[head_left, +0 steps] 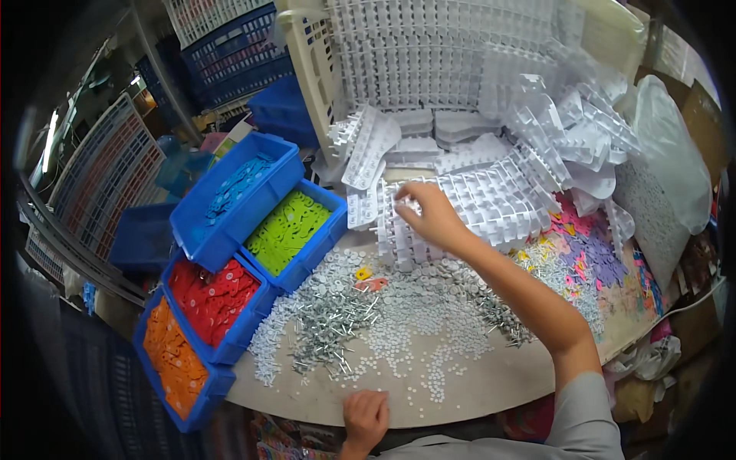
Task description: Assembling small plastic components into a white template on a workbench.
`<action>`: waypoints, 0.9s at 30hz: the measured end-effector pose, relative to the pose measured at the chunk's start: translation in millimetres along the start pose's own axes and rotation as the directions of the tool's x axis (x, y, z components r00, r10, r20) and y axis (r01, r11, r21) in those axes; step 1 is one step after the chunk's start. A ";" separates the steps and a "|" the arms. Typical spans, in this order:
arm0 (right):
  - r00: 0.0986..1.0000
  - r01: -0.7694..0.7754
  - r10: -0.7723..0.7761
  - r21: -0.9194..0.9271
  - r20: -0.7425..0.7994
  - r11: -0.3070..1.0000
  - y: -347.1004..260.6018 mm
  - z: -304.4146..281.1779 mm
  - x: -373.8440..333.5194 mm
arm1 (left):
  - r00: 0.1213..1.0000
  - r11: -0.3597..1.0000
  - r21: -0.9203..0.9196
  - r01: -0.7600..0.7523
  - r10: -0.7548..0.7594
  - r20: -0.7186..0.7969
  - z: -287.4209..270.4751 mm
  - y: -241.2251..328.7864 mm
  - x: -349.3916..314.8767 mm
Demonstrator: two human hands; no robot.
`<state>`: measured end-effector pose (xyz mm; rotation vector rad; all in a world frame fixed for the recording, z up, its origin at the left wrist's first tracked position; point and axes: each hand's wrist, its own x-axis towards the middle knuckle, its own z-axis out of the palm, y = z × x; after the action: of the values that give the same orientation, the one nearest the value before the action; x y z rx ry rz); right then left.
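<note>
My right hand (431, 215) reaches over the middle of the table. Its thumb and fingers are bent around the edge of a white notched plastic strip (387, 208) at the left end of a row of such strips (491, 195). Low at the table's front edge, my left hand (366, 416) is closed with its fingers curled; whatever lies inside is hidden. Between the hands spread small white discs (414, 330) and a pile of silver rivet-like pins (333, 330). One yellow piece (363, 273) and a salmon piece (372, 284) lie among the discs.
Blue bins at left hold blue (238, 184), green (287, 230), red (211, 299) and orange pieces (175, 360). Stacked white strips (563, 138) and a cream crate (307, 69) stand behind. Purple pieces (594, 253) lie right, beside a clear plastic bag (667, 153).
</note>
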<state>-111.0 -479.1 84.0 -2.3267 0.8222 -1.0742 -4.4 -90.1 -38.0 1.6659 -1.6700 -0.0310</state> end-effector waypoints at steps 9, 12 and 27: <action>0.865 -0.501 0.501 0.096 0.024 0.860 115.1 99.0 133.7 | 0.997 1.000 0.007 -0.028 0.028 -0.065 5.3 -1.7 -8.6; 0.890 -0.439 0.451 0.145 -0.064 0.887 137.2 119.0 137.7 | 0.997 1.000 -0.003 -0.020 0.020 -0.076 3.5 -3.1 -8.8; 0.872 -0.220 0.399 0.501 -0.283 0.837 -36.9 -57.0 35.8 | 0.993 0.979 -0.197 0.059 -0.078 -0.093 -9.7 3.7 13.1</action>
<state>-125.2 -484.8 159.2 -1.5478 0.9314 -1.4070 -0.7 -96.2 -22.9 1.5517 -1.4849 -0.1378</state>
